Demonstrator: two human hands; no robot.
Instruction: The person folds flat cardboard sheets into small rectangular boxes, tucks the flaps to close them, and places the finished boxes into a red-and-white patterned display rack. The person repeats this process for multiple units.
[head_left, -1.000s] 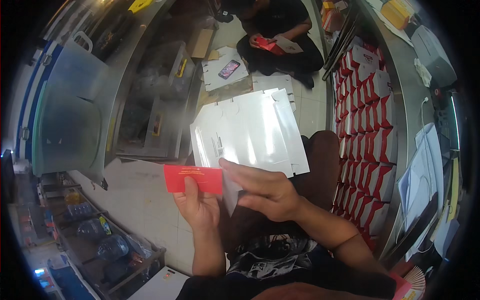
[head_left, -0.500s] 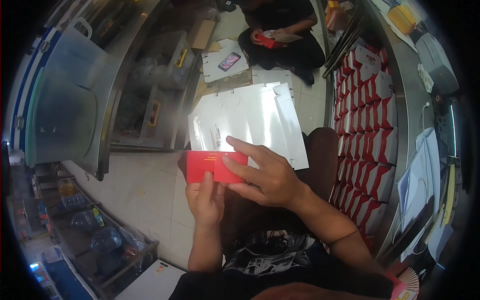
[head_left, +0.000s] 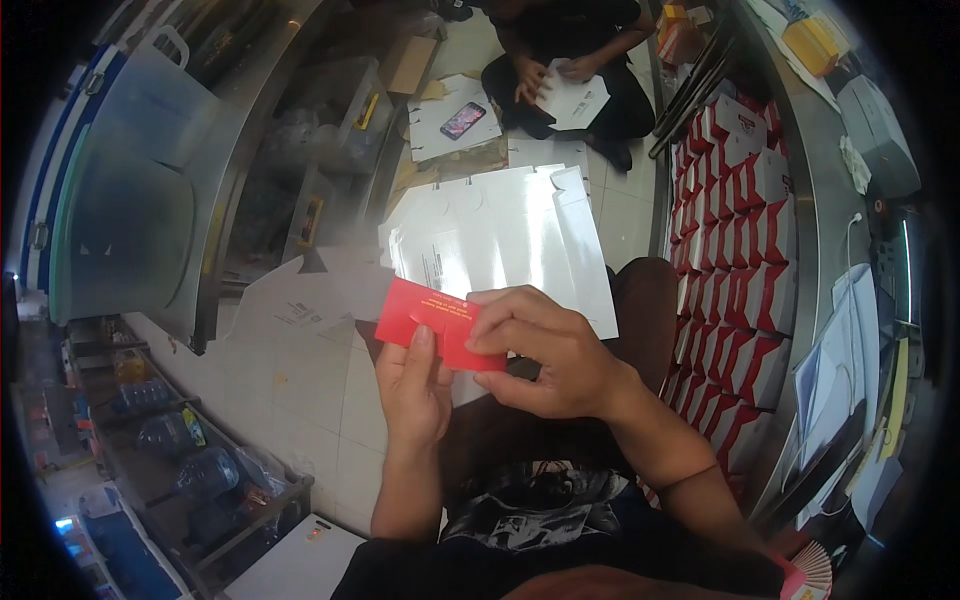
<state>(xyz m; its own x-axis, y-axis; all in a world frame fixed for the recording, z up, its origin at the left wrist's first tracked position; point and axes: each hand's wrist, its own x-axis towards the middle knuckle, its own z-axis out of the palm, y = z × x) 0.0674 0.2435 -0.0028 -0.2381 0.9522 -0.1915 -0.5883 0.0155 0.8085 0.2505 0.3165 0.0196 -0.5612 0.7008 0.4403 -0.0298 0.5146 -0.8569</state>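
Observation:
A red printed cardboard piece (head_left: 425, 308) is held at lap height between my two hands. A greyish-white cut panel (head_left: 285, 300) extends leftward from behind it and seems to be part of the same carton. My left hand (head_left: 412, 388) grips the lower edge, thumb on the red face and fingers behind. My right hand (head_left: 545, 345) pinches the right end between thumb and bent fingers. Just beyond, a stack of flat white carton blanks (head_left: 500, 235) lies in front of me, its glossy surface reflecting light.
A person (head_left: 565, 75) sits across from me, handling a white carton piece (head_left: 573, 100). Left of them a phone (head_left: 463, 121) rests on white board. Rows of red-and-white boxes (head_left: 735, 240) stand at right, beside a metal counter. Shelves with plastic bottles (head_left: 210, 472) are at left.
The red cardboard has tilted, and a whitish panel now shows to its left. My right fingers have curled in closer. The other person's piece now shows its white side instead of red.

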